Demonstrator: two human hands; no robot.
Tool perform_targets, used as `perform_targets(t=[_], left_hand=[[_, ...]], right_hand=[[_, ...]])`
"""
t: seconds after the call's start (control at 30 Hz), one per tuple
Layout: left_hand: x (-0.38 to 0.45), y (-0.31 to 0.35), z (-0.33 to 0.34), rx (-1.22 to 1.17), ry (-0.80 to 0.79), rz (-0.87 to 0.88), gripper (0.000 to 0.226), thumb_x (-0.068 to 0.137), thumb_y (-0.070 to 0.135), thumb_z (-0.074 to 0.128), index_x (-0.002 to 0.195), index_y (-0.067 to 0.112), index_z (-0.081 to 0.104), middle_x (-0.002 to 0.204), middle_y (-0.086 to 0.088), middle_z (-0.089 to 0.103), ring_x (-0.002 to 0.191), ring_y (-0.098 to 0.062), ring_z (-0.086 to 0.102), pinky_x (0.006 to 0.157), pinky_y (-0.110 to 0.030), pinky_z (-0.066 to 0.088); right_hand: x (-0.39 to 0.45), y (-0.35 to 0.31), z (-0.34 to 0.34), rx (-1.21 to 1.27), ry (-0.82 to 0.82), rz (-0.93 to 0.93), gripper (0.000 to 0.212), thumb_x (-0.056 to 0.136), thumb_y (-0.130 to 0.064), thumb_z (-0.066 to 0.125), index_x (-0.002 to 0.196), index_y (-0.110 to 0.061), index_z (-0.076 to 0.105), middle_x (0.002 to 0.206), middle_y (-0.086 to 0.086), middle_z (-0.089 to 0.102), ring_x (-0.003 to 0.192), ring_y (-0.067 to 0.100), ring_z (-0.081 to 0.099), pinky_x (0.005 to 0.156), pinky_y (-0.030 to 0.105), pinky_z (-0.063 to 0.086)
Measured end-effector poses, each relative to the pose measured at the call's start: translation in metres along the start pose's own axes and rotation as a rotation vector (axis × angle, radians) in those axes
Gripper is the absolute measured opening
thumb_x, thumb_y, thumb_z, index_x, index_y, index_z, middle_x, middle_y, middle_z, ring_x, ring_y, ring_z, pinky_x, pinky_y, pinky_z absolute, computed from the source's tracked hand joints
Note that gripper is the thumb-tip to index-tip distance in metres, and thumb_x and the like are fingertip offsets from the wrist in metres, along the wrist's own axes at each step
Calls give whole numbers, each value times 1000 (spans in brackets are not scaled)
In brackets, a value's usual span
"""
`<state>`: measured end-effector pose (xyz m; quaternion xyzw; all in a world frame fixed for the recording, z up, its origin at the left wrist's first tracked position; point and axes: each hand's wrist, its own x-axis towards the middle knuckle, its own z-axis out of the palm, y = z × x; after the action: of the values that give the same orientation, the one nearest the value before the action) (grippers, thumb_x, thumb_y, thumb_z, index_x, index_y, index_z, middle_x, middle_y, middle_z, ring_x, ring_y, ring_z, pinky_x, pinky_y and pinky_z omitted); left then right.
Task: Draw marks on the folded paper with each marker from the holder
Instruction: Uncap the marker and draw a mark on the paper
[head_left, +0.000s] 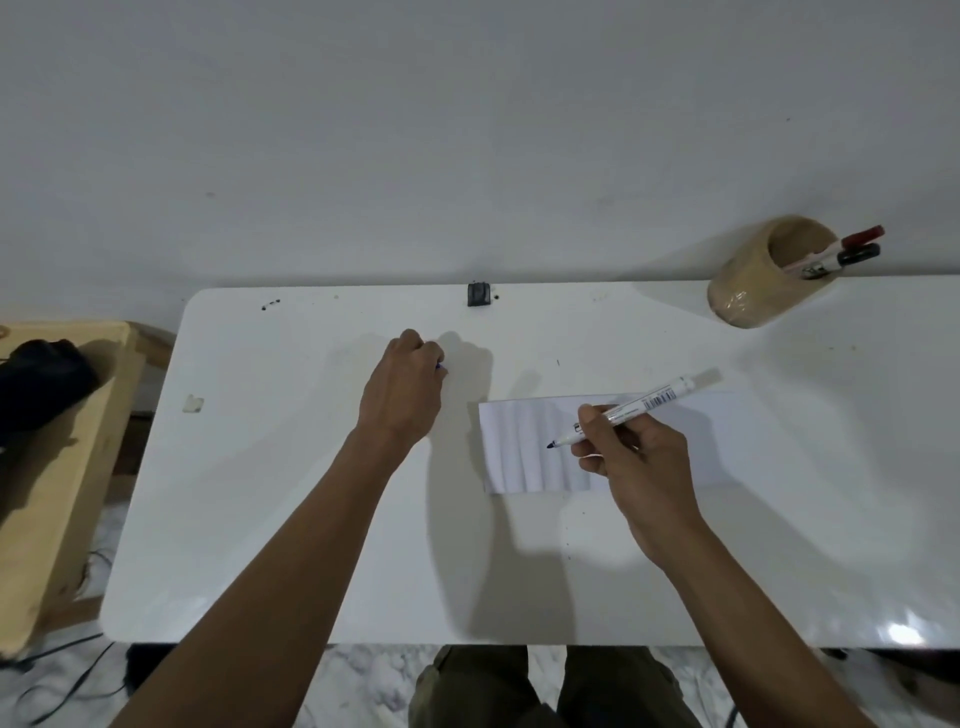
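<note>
From the head view, the right hand (636, 457) pinched an open marker (623, 413), its tip just over the paper (524, 447) on the counter (311, 519). The marker pointed down-left. The left hand (402, 389) was curled shut on something small, maybe the cap. The holder (763, 275) stood far right, nearer the right hand.

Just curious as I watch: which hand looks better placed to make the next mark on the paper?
Right. The right hand holds the uncapped marker, tip over the folded paper. The left hand is a closed fist, off the paper.
</note>
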<state>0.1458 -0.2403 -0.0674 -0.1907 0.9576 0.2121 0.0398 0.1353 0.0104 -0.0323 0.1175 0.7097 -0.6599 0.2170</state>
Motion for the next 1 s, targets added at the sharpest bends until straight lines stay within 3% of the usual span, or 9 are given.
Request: perform_targets(t=[0.1, 0.2, 0.3, 0.37, 0.47, 0.7, 1.0], left_hand=[[-4, 4, -2, 26, 1, -20, 28, 97, 14, 55, 121, 2, 60, 114, -15, 59, 108, -35, 57, 85, -49, 54], [-24, 11, -6, 3, 200, -70, 45, 93, 21, 59, 135, 9, 49, 122, -15, 59, 113, -35, 54, 88, -48, 49], [-64, 19, 3, -111, 336, -31, 43, 93, 28, 59, 133, 15, 51, 122, -11, 60, 112, -31, 54, 91, -45, 48], [-93, 23, 19, -116, 276, 72, 44, 93, 33, 58, 133, 16, 52, 126, -11, 60, 116, -28, 53, 95, -43, 47], [-122, 24, 45, -33, 139, 174, 47, 95, 43, 55, 136, 20, 52, 136, -8, 57, 124, -27, 54, 103, -43, 44], [-123, 21, 63, 132, 9, 127, 54, 99, 53, 40, 148, 29, 41, 157, -5, 40, 145, -27, 35, 117, -55, 27], [-122, 19, 66, 170, 61, 68, 53, 100, 50, 36, 150, 31, 38, 159, -6, 36, 150, -27, 28, 121, -56, 20]], right_hand=[[2, 0, 2, 7, -11, -7, 18, 95, -20, 70, 95, -2, 72, 76, 2, 73, 68, 10, 72, 69, 25, 60], [4, -2, 4, 9, -27, -41, 12, 95, -17, 70, 94, -5, 72, 81, 6, 75, 72, 15, 74, 69, 25, 60], [10, -3, 8, 16, -62, -90, 4, 88, -9, 77, 89, -8, 73, 80, 6, 76, 76, 23, 76, 71, 28, 61], [16, -1, 12, -33, -91, -134, 11, 83, -6, 82, 88, -6, 72, 82, 9, 76, 77, 23, 74, 70, 29, 59], [24, 2, 21, -100, -183, -225, 15, 80, -1, 84, 84, -9, 71, 83, 3, 75, 76, 12, 72, 69, 21, 55], [53, 7, 40, -303, -289, -410, 13, 78, -7, 85, 85, -6, 74, 85, 5, 78, 75, 18, 74, 66, 24, 57], [73, 22, 47, -339, -264, -446, 16, 76, -8, 87, 74, -3, 71, 76, 6, 77, 65, 22, 70, 56, 24, 54]])
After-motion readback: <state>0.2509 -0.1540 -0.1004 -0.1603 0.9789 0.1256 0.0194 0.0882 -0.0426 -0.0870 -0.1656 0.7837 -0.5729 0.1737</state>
